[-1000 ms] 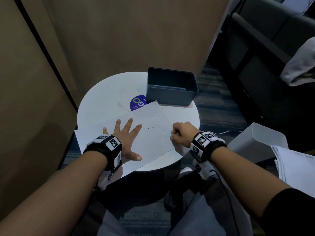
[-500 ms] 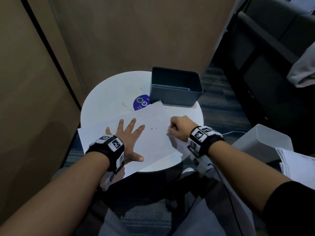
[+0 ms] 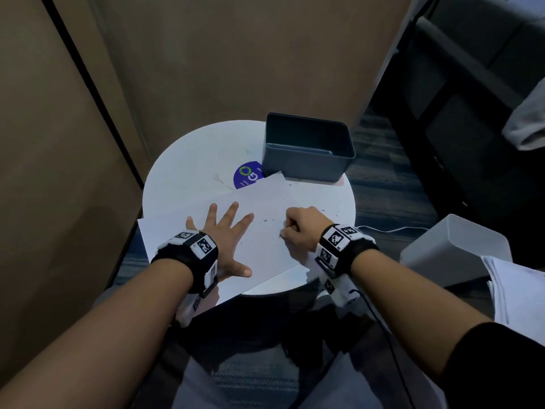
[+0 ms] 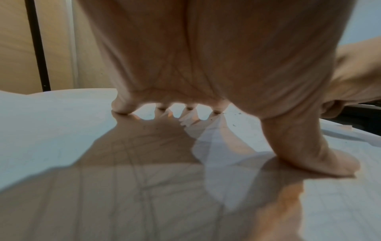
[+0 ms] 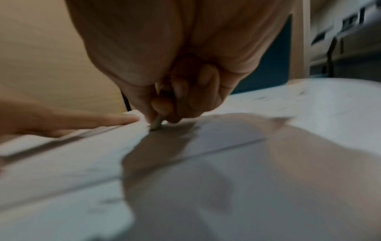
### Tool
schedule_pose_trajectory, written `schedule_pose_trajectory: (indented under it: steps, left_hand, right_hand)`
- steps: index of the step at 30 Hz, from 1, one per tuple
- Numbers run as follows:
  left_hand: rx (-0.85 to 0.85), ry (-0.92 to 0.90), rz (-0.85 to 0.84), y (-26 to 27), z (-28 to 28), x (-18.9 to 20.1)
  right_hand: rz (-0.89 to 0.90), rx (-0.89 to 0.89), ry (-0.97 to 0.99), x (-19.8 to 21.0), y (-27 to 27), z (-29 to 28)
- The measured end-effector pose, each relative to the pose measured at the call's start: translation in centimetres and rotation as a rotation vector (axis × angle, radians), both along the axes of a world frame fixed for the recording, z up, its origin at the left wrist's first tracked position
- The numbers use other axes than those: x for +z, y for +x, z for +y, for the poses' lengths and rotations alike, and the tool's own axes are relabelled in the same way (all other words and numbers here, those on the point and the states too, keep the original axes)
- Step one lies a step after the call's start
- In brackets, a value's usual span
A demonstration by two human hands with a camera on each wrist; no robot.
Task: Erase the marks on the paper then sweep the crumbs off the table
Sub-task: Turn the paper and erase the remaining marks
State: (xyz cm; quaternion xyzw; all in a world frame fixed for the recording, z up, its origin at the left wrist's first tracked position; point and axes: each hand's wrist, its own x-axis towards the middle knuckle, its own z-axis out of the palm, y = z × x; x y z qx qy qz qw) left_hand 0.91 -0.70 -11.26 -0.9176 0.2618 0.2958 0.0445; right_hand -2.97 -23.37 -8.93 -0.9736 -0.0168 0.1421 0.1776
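Observation:
A white sheet of paper (image 3: 265,249) lies across the near half of the round white table (image 3: 188,172). My left hand (image 3: 227,234) lies flat on the sheet with its fingers spread, pressing it down; its fingertips (image 4: 123,109) touch the paper (image 4: 41,130). My right hand (image 3: 300,228) pinches a small pale eraser (image 5: 155,124) and presses its tip on the paper (image 5: 206,179) near the sheet's right edge. Small dark crumbs (image 3: 269,220) dot the paper between the hands, and more crumbs (image 3: 336,214) lie on the table to the right.
A dark blue-grey open bin (image 3: 308,146) stands at the table's far right, beside a blue round sticker (image 3: 246,175). A brown partition wall (image 3: 236,54) rises behind. A white bin (image 3: 454,249) and stacked papers (image 3: 519,293) sit at the right.
My right hand with the eraser has shifted a little across the right part of the sheet. The left hand stays flat on the paper.

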Motion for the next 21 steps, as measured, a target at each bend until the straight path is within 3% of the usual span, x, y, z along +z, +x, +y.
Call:
schedule_pose_trajectory:
  steps: [6,15,21]
  left_hand:
    - [-0.011,-0.003,-0.022,-0.5,0.4,-0.8]
    - [0.003,0.014,0.009,-0.6,0.3,0.5]
    - [0.086,0.049,-0.119,-1.4,0.2,2.0]
  right_hand:
    - [-0.037,-0.160,-0.152,1.1,-0.1,-4.1]
    - [-0.066,-0.251,0.096,0.2,-3.1,-5.2]
    - [-0.087,-0.239,0.139,-0.1,-3.8,-3.9]
